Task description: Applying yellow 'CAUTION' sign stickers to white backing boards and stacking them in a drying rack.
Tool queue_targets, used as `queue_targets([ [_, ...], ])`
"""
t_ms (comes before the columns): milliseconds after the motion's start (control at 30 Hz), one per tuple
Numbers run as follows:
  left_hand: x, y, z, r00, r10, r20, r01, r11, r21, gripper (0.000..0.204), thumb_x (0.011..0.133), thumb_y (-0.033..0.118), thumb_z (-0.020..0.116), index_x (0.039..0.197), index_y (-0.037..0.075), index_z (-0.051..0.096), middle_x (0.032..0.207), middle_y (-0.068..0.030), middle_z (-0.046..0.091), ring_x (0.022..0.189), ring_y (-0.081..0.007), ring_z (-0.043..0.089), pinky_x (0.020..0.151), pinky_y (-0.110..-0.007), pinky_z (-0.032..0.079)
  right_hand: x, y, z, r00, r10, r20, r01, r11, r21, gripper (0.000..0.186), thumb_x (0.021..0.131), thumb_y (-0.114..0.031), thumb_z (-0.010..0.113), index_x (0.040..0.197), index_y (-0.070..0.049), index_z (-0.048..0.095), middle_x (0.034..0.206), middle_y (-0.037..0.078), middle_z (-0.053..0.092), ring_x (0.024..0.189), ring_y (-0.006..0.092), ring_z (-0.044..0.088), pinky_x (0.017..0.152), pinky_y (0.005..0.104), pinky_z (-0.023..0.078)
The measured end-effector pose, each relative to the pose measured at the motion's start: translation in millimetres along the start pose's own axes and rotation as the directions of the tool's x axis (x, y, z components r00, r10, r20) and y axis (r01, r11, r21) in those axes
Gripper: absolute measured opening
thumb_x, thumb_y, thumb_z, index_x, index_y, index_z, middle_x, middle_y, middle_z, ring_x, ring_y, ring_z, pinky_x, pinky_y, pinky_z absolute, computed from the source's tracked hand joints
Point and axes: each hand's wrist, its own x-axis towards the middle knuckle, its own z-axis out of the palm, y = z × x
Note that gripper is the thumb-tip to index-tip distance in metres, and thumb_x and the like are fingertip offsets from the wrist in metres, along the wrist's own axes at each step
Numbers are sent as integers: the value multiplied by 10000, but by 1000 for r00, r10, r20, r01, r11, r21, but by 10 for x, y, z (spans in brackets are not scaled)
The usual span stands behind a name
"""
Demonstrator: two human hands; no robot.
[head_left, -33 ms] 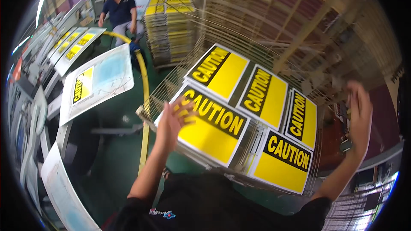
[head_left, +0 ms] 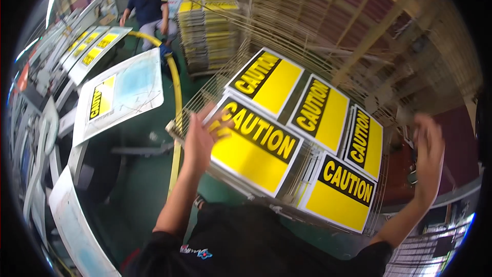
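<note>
Several yellow signs with black top bands and white borders lie on a wire rack shelf [head_left: 207, 103]. My left hand [head_left: 200, 137] is open over the left edge of the near-left sign [head_left: 256, 149], fingers spread and partly blurred; whether it touches cannot be told. My right hand [head_left: 429, 141] is raised beyond the rack's right side, fingers stretched out and blurred, with nothing seen in it. Behind the near-left sign lie a far-left sign [head_left: 279, 90] and a middle sign [head_left: 328, 118]. To the right are a far-right sign [head_left: 370, 146] and a near-right sign [head_left: 338, 200].
Raised wire shelves [head_left: 328, 15] stand behind the signs, blurred. To my left, machine arms carry pale boards [head_left: 136, 84], some with yellow prints. A person [head_left: 148, 10] sits at the back beside a tall yellow stack [head_left: 207, 36]. A yellow curved rail [head_left: 177, 87] runs between machine and rack.
The view has shifted slightly. My left hand's fingers look more blurred and a little farther left over the sign; my right hand sits slightly lower. The signs stay in place on the shelf.
</note>
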Motion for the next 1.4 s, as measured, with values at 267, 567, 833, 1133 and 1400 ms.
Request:
queue_targets([
  [267, 122, 256, -669, 960, 85, -269, -137, 974, -182, 652, 1051, 466, 282, 1518, 20, 192, 1492, -217, 393, 1316, -376, 467, 1093, -482, 382, -1109, -298, 618, 682, -34, 731, -14, 998, 59, 299, 836, -56, 551, 1117, -28, 647, 921, 153, 667, 839, 348, 615, 784, 403, 440],
  [567, -254, 327, -1302, 853, 145, -500, -94, 988, 126, 599, 1052, 363, 394, 1501, 2, 230, 1441, -208, 446, 1277, -312, 514, 1003, -410, 443, -1812, -4, 1468, 516, 169, 840, -337, 941, 17, 290, 838, -50, 606, 1125, -34, 649, 993, 182, 686, 905, 375, 657, 784, 405, 514],
  [833, -296, 838, -2165, 763, 212, -611, -117, 974, 192, 589, 1049, 363, 363, 1502, 2, 255, 1455, -221, 444, 1302, -327, 504, 1035, -431, 429, -1118, -470, 1995, 378, 209, 902, -262, 958, -112, 240, 930, -52, 529, 1140, -20, 640, 841, 165, 680, 778, 257, 688, 723, 341, 521],
  [1133, -688, 1444, -3395, 565, 257, -784, -176, 966, 190, 531, 1043, 347, 409, 1456, 16, 373, 1370, -179, 542, 1182, -247, 585, 913, -334, 488, -234, -2791, 4497, 555, -126, 822, -376, 843, 384, 190, 1025, -182, 461, 1097, -17, 525, 1004, 125, 618, 1001, 208, 583, 881, 324, 449],
  [1400, -1341, 1624, -4426, 269, 213, -939, -185, 969, 166, 448, 1061, 306, 387, 1407, 26, 437, 1279, -155, 599, 1094, -211, 622, 886, -327, 495, -704, -4959, 7151, 412, -567, 713, -71, 761, 645, 186, 980, -189, 569, 980, -3, 583, 814, 109, 624, 735, 159, 563, 705, 304, 466],
])
